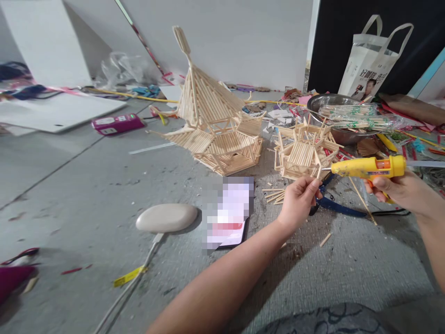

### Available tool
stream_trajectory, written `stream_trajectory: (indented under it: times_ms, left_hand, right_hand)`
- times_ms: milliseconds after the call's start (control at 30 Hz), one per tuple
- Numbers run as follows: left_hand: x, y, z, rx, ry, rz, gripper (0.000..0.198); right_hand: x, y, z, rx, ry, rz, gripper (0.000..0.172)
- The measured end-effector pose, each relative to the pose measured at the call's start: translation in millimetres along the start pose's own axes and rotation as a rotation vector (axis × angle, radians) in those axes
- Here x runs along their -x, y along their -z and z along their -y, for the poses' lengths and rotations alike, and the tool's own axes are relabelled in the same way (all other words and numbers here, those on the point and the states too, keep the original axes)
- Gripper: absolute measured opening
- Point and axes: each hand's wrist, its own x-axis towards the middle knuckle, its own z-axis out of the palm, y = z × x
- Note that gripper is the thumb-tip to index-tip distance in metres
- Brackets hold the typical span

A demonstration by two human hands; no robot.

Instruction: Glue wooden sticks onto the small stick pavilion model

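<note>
My right hand (396, 188) grips a yellow hot glue gun (370, 167), a clear glue stick poking out of its back end. The gun's nozzle points left and meets, or nearly meets, a short wooden stick (319, 171) pinched upright between the thumb and fingers of my left hand (301, 197). Just behind my left hand stands a small frame built of wooden sticks (301, 155). Below it lie several loose cut sticks (274, 195). Blue-handled pliers (342, 206) rest on the floor, partly hidden by my left hand.
A larger stick pavilion (210, 109) with a pointed roof stands behind a phone (231, 211). To the left lie a pale oval device (167, 218) with a cable and a purple box (118, 124). A metal bowl (316, 102) holds packaged sticks, beside a white bag (368, 62).
</note>
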Motion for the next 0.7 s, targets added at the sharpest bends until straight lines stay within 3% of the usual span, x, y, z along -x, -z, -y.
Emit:
stream_trajectory:
  times_ms: [167, 300, 500, 533, 600, 700]
  left_hand:
    - [-1, 0.7, -1, -0.003, -0.003, -0.012, 0.029]
    - [-1, 0.4, -3, -0.003, 0.008, -0.025, 0.028]
    - [-4, 1.7, 0, -0.012, 0.015, -0.064, 0.034]
    - [-5, 2.0, 1, -0.018, 0.013, -0.067, 0.035]
    - [-7, 2.8, 4, -0.033, 0.008, -0.071, 0.036]
    - [-11, 5.0, 6, -0.083, 0.009, -0.087, 0.035]
  right_hand:
    - [1, 0, 2, -0.019, -0.014, -0.005, 0.041]
    - [-7, 16, -9, -0.174, -0.022, -0.188, 0.042]
    - [-35, 48, -76, -0.230, -0.371, -0.405, 0.044]
    - [-38, 50, -87, -0.207, -0.386, -0.440, 0.045]
    - [-43, 51, -106, -0.151, -0.363, -0.388, 0.044]
    - [-47, 50, -122, -0.034, -0.212, -0.318, 0.045]
